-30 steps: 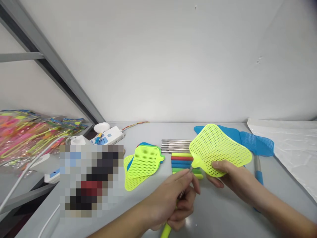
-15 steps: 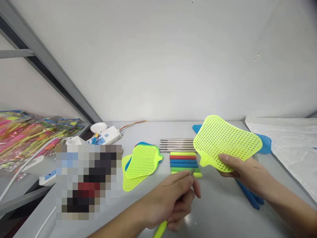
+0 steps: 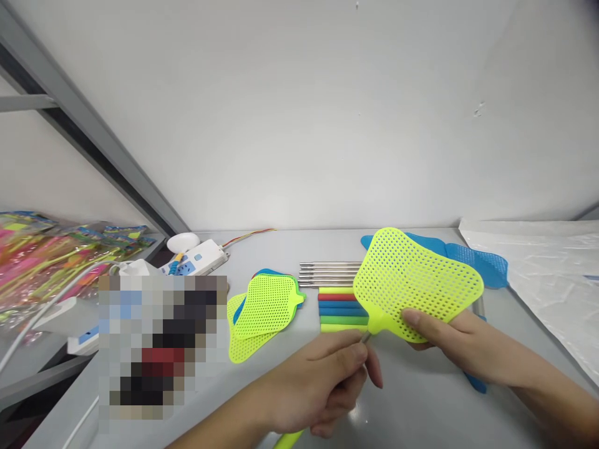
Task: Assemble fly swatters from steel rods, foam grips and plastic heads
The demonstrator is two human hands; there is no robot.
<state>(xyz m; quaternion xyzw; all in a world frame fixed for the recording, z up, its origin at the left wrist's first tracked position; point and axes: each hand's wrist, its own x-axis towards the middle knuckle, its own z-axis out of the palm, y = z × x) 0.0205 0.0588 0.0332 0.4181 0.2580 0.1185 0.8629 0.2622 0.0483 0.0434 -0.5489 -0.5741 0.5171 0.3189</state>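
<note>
Neck (image 3: 375,321) of the yellow-green mesh head (image 3: 421,280) was back at the tip of the metal rod (image 3: 366,337); half a second earlier a gap showed between them. Meaning: head and rod met at the join, though how far the rod sat inside couldn't be told. Left hand (image 3: 322,383) pinched the rod near its tip, other fingers curled under; a yellow-green handle (image 3: 289,440) poked out below that hand. Right hand (image 3: 444,337) pinched the head's lower edge, thumb on top. Head was held tilted above the table, right of center.

Around: stacked mesh heads (image 3: 266,305) to the left, loose metal rods (image 3: 327,273) and colored tubes (image 3: 340,309) behind the hands, blue mesh pieces (image 3: 477,260) at right rear, power strip (image 3: 206,257) and bagged goods (image 3: 70,268) far left, white sheet (image 3: 538,268) far right. Held head blocked the right ends of rods and tubes plus part of the blue pieces. Left fingers hid most of the held rod.
</note>
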